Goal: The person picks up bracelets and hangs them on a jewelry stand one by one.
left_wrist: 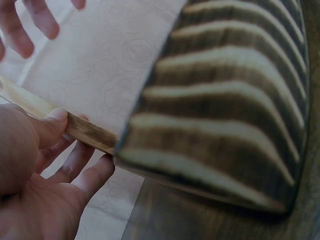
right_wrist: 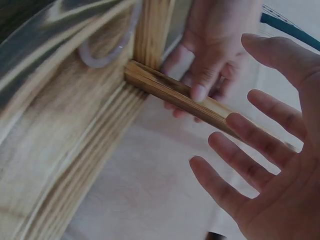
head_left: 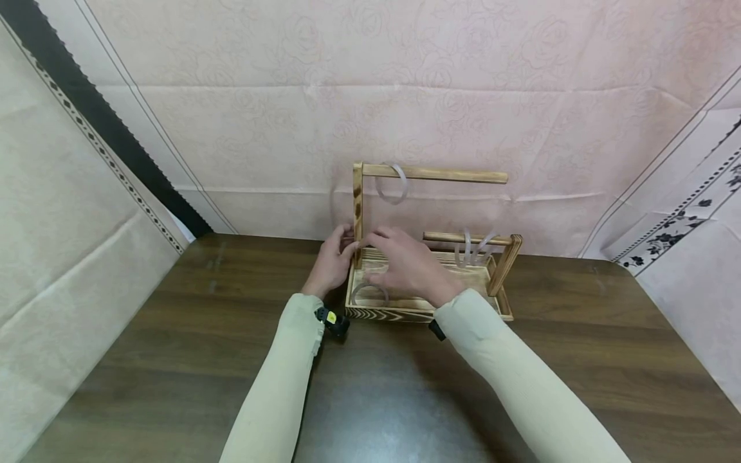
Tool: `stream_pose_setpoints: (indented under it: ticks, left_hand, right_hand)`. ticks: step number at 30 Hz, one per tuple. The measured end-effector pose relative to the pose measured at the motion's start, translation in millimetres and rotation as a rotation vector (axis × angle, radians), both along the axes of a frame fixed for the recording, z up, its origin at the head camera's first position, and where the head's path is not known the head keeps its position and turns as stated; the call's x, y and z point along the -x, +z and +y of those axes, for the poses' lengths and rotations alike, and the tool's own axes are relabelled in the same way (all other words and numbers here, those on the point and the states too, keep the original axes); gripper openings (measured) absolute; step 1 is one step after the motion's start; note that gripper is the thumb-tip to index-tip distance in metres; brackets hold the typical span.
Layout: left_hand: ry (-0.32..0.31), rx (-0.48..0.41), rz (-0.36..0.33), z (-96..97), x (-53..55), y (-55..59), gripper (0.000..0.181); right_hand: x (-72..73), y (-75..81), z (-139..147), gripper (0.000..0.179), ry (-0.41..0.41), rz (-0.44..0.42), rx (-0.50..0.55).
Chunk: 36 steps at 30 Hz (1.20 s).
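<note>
A wooden stand has a shallow tray (head_left: pixel 393 315) with dark striped grain. On its left side a tall post (head_left: pixel 357 199) carries a top bar (head_left: pixel 451 174) pointing right. My left hand (head_left: pixel 332 260) pinches that post low down, thumb on one face and fingers behind, as the left wrist view shows. Over the tray is my right hand (head_left: pixel 411 267), its fingers spread and holding nothing in the right wrist view. A translucent ring (head_left: pixel 403 183) hangs on the top bar. Another ring (right_wrist: pixel 97 62) is inside the tray, near the post's foot.
At the tray's right, a shorter slanted post (head_left: pixel 505 267) bears a lower bar (head_left: pixel 434 236) pointing left, with translucent rings (head_left: pixel 466 247) on it. The stand sits at the back of the dark wooden table (head_left: pixel 173 360). Pale patterned cloth (head_left: pixel 260 128) hangs close behind.
</note>
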<state>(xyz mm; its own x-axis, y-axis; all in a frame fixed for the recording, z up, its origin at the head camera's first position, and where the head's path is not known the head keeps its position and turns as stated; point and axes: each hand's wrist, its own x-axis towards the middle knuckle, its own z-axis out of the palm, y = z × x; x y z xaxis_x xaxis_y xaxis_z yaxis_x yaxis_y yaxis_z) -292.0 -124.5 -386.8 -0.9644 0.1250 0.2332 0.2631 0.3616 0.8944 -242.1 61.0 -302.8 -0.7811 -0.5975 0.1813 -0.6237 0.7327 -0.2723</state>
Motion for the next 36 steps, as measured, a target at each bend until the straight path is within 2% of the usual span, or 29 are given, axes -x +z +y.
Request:
stream_pose_setpoints:
  ticks: [11,15,23,33,36]
  left_hand:
    - [-0.007,-0.001,-0.01,-0.8,1.0,0.3,0.034]
    - [-0.009,0.001,-0.013,-0.7,0.8,0.1,0.034]
    - [-0.009,-0.016,-0.001,0.3,2.1,-2.5,0.032]
    - [0.006,-0.013,-0.002,1.4,0.7,-1.6,0.031]
    - [0.002,-0.015,0.002,1.5,1.0,-1.4,0.031]
  right_hand:
    - [9.0,-20.1,-12.4,0.048,0.055,-0.046,-0.169]
    - [12.6,-27.1,-16.3,0.051,0.053,-0.06,-0.221]
    - [21.5,-37.4,-19.7,0.04,0.05,-0.15,-0.225]
    - [31.2,-45.5,-26.0,0.037,0.036,-0.288,-0.244]
    - [32.3,-46.8,-28.0,0.036,0.024,-0.305,-0.265]
